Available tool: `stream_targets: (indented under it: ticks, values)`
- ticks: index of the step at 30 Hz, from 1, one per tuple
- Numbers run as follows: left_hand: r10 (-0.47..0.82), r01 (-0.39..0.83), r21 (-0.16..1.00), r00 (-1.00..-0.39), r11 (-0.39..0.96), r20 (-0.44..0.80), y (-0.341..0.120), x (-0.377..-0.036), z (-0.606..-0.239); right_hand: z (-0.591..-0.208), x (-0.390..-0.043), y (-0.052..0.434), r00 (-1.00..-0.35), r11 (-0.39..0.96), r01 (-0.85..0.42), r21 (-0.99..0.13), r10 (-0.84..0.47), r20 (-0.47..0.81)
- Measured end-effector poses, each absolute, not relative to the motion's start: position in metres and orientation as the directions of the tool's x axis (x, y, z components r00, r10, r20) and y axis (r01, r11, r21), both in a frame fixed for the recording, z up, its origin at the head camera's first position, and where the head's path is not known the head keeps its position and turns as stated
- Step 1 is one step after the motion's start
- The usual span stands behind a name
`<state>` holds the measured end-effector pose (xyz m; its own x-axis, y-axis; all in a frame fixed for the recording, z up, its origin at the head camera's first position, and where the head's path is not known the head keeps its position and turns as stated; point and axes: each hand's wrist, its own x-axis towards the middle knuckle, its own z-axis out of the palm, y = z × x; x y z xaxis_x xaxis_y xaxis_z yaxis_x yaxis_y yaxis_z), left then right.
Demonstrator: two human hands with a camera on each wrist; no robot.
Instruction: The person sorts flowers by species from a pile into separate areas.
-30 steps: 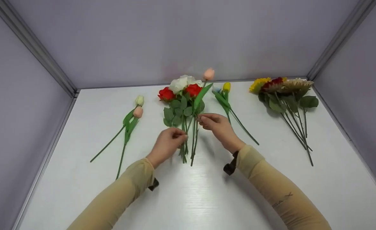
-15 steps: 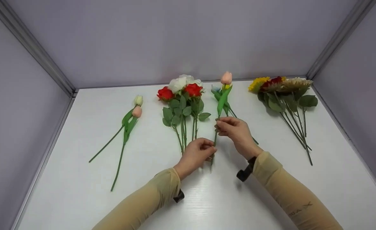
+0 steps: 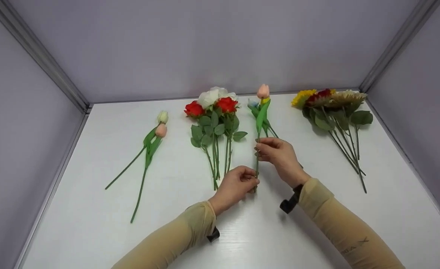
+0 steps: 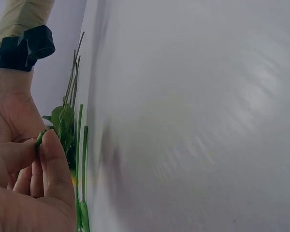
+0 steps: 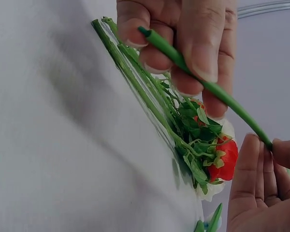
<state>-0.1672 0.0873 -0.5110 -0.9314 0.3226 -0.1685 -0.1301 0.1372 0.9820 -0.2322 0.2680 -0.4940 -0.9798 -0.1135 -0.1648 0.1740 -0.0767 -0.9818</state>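
Note:
A pink tulip [image 3: 263,91] is held upright above the table, between the roses and the sunflowers. My right hand [image 3: 279,156] pinches its green stem [image 5: 234,104] below the leaf. Lower down, near the cut end, the thumb and fingers of my left hand [image 3: 236,185] pinch the same stem. In the right wrist view the stem end pokes out past the left fingers. Behind the held flower lie a yellow tulip [image 3: 265,101] and a light blue tulip [image 3: 253,102], both partly hidden.
Red roses [image 3: 227,105] and white roses [image 3: 210,98] lie in a group left of my hands. Farther left are a white tulip [image 3: 163,117] and another pink tulip [image 3: 161,130]. Sunflower-like blooms [image 3: 304,98] lie at the right. Walls [image 3: 220,45] border the white table [image 3: 74,164].
Both hands have moved right from over the roses, bringing the pink tulip with them. My left hand has come lower along the stem. In the last half second there is only slight motion.

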Motion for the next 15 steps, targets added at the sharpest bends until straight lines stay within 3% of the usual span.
stream_targets:
  ticks: [6,9,12,15]
  values:
    - [0.327,-0.087,0.982,-0.935,0.167,-0.139,0.089,-0.167,-0.512,-0.495,-0.232,0.272,-0.975,0.02,0.161,-0.987,-0.15,-0.163]
    - [0.368,-0.026,0.968,-0.922,0.249,-0.119,0.092,-0.166,-0.512,-0.494,-0.237,0.28,-0.976,0.079,0.163,-0.984,-0.137,-0.172]
    - [0.444,0.151,0.894,-0.894,0.422,-0.059,0.096,-0.162,-0.513,-0.493,-0.247,0.292,-0.977,0.141,0.166,-0.976,-0.107,-0.182]
    - [0.557,0.418,0.68,-0.83,0.602,0.017,0.1,-0.158,-0.514,-0.492,-0.26,0.308,-0.979,0.197,0.174,-0.965,-0.073,-0.191]
